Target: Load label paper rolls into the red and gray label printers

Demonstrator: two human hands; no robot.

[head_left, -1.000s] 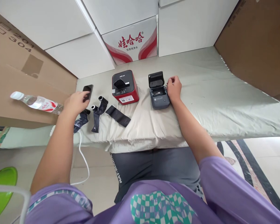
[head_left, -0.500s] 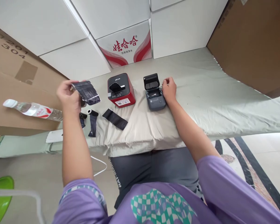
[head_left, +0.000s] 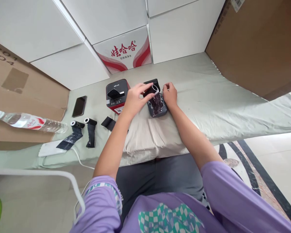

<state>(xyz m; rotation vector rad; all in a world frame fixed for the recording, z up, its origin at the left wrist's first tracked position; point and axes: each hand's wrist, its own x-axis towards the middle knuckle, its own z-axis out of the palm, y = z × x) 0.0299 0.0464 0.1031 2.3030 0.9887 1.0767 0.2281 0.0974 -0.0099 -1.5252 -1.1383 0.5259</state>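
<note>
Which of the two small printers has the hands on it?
The grey printer, right of the red-fronted one; left hand holds a dark roll above it, right hand touches it.

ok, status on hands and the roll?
Left hand holding dark roll over grey printer. Right hand at printer's side. Nothing blocking.

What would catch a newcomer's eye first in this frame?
Mid-table, both hands meet over the open grey printer: the left hand holds a dark label roll above its bay, and the right hand rests at its right edge. Just left stands a red printer. Farther left on the pale cloth lie two more rolls, a phone and a water bottle.
</note>
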